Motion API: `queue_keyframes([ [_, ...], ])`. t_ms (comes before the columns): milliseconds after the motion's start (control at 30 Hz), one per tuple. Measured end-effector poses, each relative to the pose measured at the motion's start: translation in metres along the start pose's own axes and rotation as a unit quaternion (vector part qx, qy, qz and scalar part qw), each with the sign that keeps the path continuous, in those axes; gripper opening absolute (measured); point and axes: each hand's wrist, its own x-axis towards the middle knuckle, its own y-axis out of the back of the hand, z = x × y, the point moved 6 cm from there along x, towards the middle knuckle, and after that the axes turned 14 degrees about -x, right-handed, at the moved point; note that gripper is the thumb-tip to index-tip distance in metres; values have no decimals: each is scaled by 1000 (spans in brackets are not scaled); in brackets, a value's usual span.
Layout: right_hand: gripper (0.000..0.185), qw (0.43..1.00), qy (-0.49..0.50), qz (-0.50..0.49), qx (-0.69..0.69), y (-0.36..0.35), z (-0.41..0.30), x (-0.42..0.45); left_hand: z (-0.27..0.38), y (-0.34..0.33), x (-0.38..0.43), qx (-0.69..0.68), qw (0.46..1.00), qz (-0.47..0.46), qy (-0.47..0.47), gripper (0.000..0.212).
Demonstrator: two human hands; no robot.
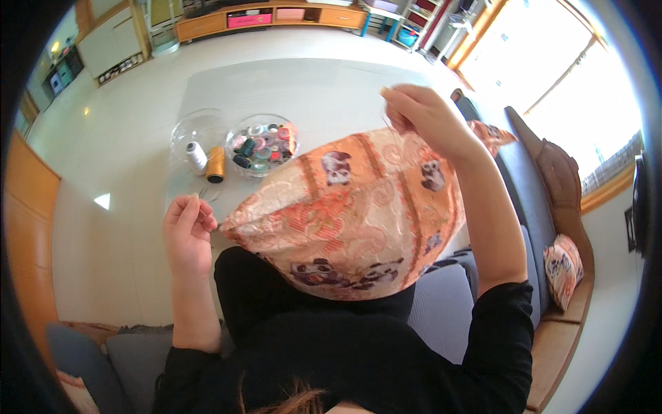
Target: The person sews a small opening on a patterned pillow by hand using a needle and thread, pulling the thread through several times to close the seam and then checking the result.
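Observation:
A cushion in orange and cream panda-print fabric (336, 222) lies across my lap, its narrow corner pointing left. Beside that corner is my left hand (189, 227), thumb and fingers pinched together, the lower fingertips at or very near the cloth. Whether they grip something thin is too small to tell. My right hand (421, 116) is raised over the cushion's far right side, fingers curled and pinched. A thin strand, needle or thread, shows just below its fingers. A pair of small metal tools or scissors (212, 195) rests on the table near my left hand, partly indistinct.
On the glass-topped table (320, 77) stand a white thread spool (196, 158), a golden-yellow thread cone (215, 164) and a clear round container (262, 173) of several small spools. A clear lid or bowl (191, 121) sits behind. A sofa (517, 171) with a matching cushion (563, 269) runs along the right.

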Motion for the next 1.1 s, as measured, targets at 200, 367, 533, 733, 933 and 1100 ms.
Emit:
queue_keyframes([
  [200, 32, 987, 120, -95, -50, -97, -48, 141, 18, 72, -3, -4, 991, 130, -30, 9],
  [367, 22, 898, 352, -238, -114, -245, -163, 161, 48, 131, -1, 1, 972, 207, -108, 9],
  [533, 21, 859, 353, -313, -197, -334, -205, 169, 59, 176, -6, 7, 957, 260, -130, 9],
  [733, 14, 872, 290, -314, -239, -409, -177, 207, 46, 218, -14, -19, 943, 315, -111, 8],
  [933, 17, 878, 245, -302, -279, -444, -137, 224, 36, 230, -7, -34, 947, 303, -96, 7],
  [1100, 45, 843, 265, -332, -331, -452, -132, 224, 31, 233, -5, -21, 955, 283, -89, 6],
])
